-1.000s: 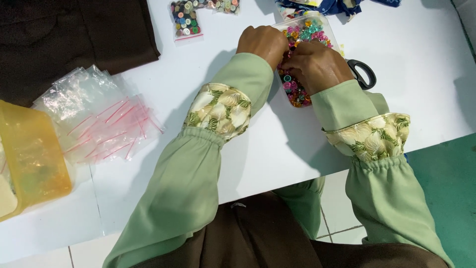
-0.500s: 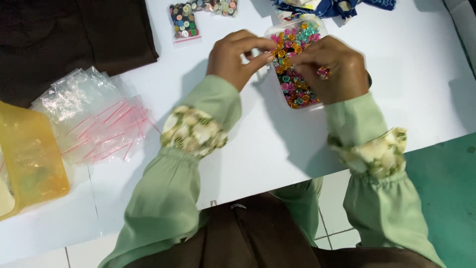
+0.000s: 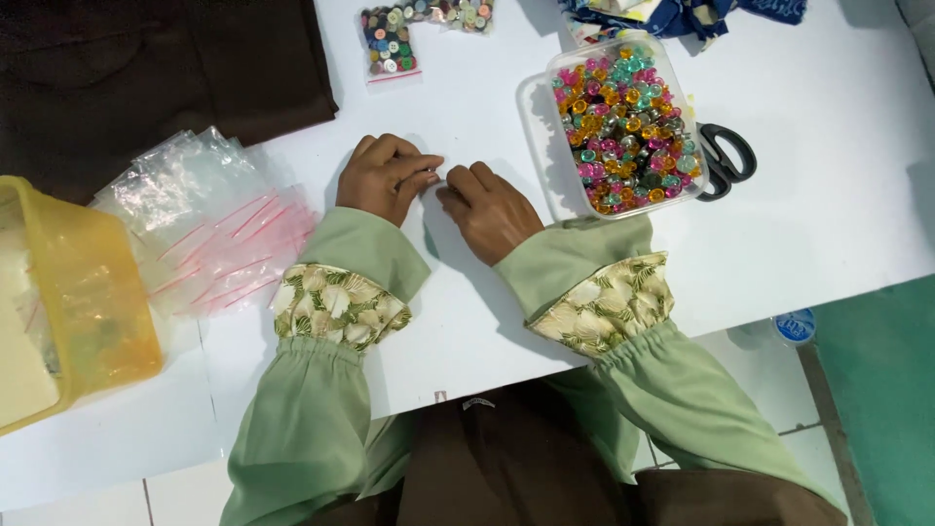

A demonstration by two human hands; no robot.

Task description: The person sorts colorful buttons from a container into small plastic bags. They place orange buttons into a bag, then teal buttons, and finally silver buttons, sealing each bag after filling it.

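My left hand and my right hand rest on the white table, in front of me at its middle. Their curled fingertips meet in a pinch. Anything held between them is too small to see. A clear plastic box full of colourful shiny buttons stands just right of my right hand, a hand's width from it. Both arms wear green sleeves with floral cuffs.
Black scissors lie right of the box. A heap of small clear zip bags and a yellow tub sit at the left. Dark brown cloth, a bag of mixed buttons and blue patterned fabric lie at the back.
Both hands have left the button box and moved down and left to the table's middle. Their fingertips are now pinched together there.
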